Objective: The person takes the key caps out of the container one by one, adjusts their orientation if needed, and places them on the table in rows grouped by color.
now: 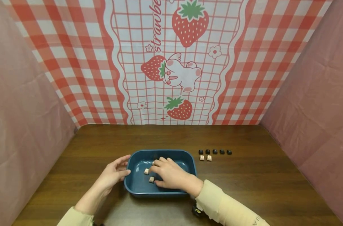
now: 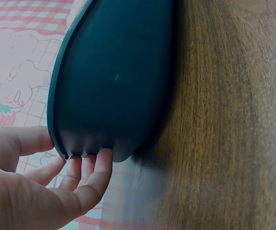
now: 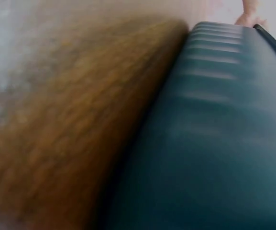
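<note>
A dark blue plastic bin (image 1: 160,193) stands on the table. My left hand (image 1: 115,172) grips its left end, the thumb at the rim and the fingers against the outer wall; the left wrist view shows the same hand (image 2: 56,184) at the bin's wall (image 2: 114,76). Inside the bin is my right hand (image 1: 171,174), bent fingers reaching down, thumb and index finger spread apart. Two keycaps lie by its fingertips, a white keycap (image 1: 146,171) and a beige keycap (image 1: 151,179). The right wrist view has only the bin's ribbed outer side (image 3: 209,129), not the right hand's fingers.
Right of the bin, several black keycaps (image 1: 215,151) form a row on the wooden table (image 1: 259,182). Below its left end sit two white keycaps, one (image 1: 201,158) beside the other (image 1: 209,158). A strawberry-print cloth (image 1: 174,62) hangs behind, with pink cloths at both sides.
</note>
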Action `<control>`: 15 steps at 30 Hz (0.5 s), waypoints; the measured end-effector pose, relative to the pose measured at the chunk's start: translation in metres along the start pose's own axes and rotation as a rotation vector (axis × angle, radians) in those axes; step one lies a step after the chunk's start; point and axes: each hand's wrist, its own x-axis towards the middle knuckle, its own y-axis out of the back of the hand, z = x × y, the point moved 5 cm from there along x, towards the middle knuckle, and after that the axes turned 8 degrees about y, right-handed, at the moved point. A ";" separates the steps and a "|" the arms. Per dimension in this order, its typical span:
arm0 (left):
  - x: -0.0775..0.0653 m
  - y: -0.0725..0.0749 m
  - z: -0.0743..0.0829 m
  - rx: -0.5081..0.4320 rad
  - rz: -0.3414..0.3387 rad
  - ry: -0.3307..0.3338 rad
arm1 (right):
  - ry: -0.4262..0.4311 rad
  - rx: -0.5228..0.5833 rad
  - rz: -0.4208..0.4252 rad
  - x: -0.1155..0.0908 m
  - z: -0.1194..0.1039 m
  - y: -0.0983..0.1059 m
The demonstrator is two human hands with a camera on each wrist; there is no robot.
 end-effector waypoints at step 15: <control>0.001 0.001 0.000 0.003 0.001 0.004 | 0.016 -0.011 -0.125 0.000 -0.004 -0.012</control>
